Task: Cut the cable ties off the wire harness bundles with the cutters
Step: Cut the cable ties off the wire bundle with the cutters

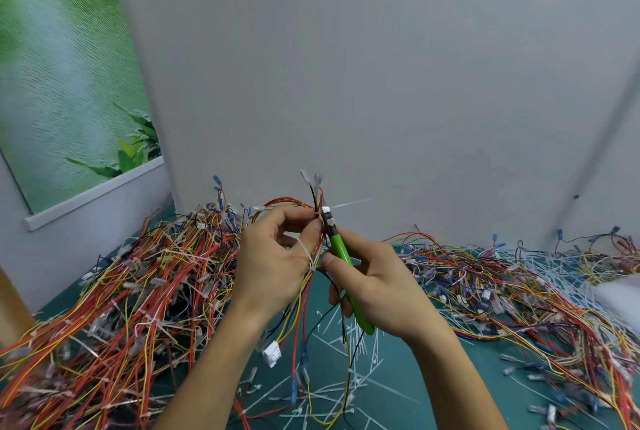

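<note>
While the left hand (273,256) pinches a wire bundle (300,298) (white-tied), fingers (334,294) of the right hand (377,287) wrap glossy green cutters (341,253).

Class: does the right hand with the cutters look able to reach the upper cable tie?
Likely yes: left hand holds the bundle; right hand has the cutters at the upper cable tie, unobstructed.

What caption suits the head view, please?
Left hand grips a wire harness; right hand holds green cutters at its cable tie.
</note>
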